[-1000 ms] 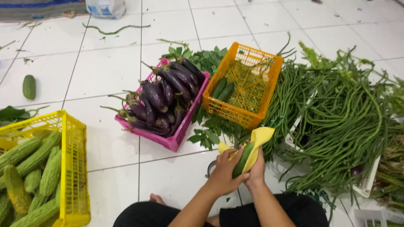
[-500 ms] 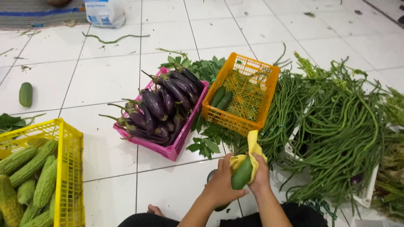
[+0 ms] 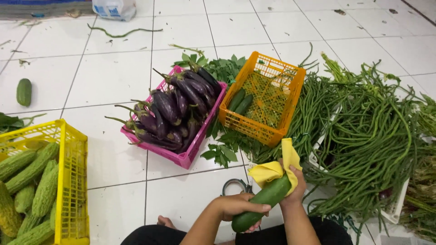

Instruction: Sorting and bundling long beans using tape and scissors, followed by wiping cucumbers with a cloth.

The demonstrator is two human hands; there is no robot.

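Lower now than before, the cucumber (image 3: 262, 200) sits clamped in the left hand (image 3: 238, 206) while the right hand (image 3: 295, 186) closes the yellow cloth (image 3: 277, 168) around it, mid-wipe.

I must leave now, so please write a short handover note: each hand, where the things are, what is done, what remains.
Left hand grips the lower end of a long green cucumber. Right hand presses a yellow cloth around its upper end.
Done: two green cucumbers lie in the orange plastic crate.
Left: the held cucumber is not yet in the crate; another lone cucumber lies on the white tiled floor.
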